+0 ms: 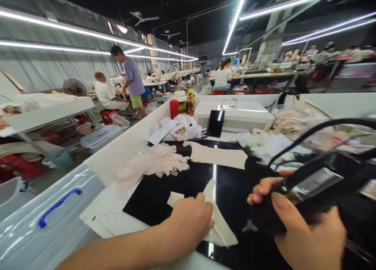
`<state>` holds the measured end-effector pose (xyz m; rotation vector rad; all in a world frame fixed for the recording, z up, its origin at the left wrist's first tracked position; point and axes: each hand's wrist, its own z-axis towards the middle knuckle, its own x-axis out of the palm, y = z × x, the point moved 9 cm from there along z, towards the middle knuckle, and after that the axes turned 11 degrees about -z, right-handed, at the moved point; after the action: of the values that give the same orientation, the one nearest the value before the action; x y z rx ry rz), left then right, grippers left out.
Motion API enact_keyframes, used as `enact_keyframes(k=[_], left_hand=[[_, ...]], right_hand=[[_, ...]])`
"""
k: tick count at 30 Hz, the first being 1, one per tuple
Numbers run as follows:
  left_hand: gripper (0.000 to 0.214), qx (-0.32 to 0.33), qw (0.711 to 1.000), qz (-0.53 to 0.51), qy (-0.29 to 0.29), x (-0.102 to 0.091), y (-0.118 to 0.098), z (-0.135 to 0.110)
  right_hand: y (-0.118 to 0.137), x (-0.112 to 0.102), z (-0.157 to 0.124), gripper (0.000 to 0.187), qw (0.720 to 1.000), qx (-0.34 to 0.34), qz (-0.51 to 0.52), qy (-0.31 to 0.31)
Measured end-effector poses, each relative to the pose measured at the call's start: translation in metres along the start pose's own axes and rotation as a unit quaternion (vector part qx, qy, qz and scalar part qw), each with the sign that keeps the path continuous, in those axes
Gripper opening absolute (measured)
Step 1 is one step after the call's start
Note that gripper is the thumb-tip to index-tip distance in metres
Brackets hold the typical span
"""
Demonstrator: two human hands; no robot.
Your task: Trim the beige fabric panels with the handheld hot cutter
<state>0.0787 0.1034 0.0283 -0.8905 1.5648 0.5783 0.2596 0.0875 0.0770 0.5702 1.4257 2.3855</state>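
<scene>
The left hand point(189, 223) is closing its curled fingers on a thin, cream-coloured, tapering piece of fabric point(225, 231), which is lying on a glossy black panel point(152, 195) and is spreading out to both sides of the knuckles. The right hand point(311, 232) is wrapping around a dark, bulky device with a shiny metal plate point(315, 183), thumb on the near side and fingers on the far side (motion is blurring its lower part). Thick black cables point(311, 131) are looping above that device.

A small off-white square of cloth point(175, 198) is lying just beside the left hand. Farther back on the panel, a flat, pale pink strip of fabric point(219, 154) is resting near a heaped stack of pale pink fabric pieces point(158, 160), which is overlapping the panel's left edge. The white counter with raised sides point(113, 156) is carrying all of this, and along its back a black smartphone point(216, 123) is standing upright before a low white metal box point(235, 115). A clear jar with a white lid point(180, 101) and a yellow-capped bottle point(190, 102) are standing side by side. Beyond the counter, a person in a purple shirt point(134, 76) is standing near a seated person in white point(104, 93).
</scene>
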Motion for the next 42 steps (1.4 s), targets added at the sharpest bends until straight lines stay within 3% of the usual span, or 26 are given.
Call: enact_keyframes(k=[3, 8, 11, 16, 20, 26, 34, 42], left_hand=[[0.010, 0.013, 1.000, 0.003, -0.012, -0.003, 0.006, -0.004], [0.012, 0.091, 0.986, 0.031, -0.135, -0.010, 0.007, -0.013], [0.019, 0.175, 0.971, 0.032, -0.162, -0.010, -0.008, -0.023], [0.014, 0.335, 0.931, -0.054, -0.135, -0.007, -0.045, -0.041], [0.017, 0.406, 0.898, -0.072, -0.154, -0.003, -0.061, -0.047], [0.021, 0.398, 0.900, -0.106, -0.141, 0.007, -0.051, -0.036], [0.024, 0.354, 0.903, -0.154, -0.189, -0.001, -0.033, -0.037], [0.022, 0.326, 0.915, -0.130, -0.200, 0.005, -0.029, -0.039]], right_hand=[[0.016, 0.010, -0.006, 0.040, 0.999, 0.032, -0.001, 0.005], [0.023, 0.012, -0.009, 0.038, 0.999, 0.023, 0.021, 0.030], [0.025, 0.014, -0.014, 0.039, 0.999, 0.018, 0.032, 0.037], [0.026, 0.018, -0.021, 0.041, 0.998, 0.013, 0.043, 0.050], [0.025, 0.020, -0.023, 0.040, 0.998, 0.010, 0.043, 0.053], [0.025, 0.018, -0.024, 0.042, 0.998, 0.009, 0.041, 0.053], [0.026, 0.018, -0.025, 0.039, 0.997, 0.004, 0.048, 0.055], [0.026, 0.018, -0.026, 0.039, 0.997, -0.001, 0.045, 0.067]])
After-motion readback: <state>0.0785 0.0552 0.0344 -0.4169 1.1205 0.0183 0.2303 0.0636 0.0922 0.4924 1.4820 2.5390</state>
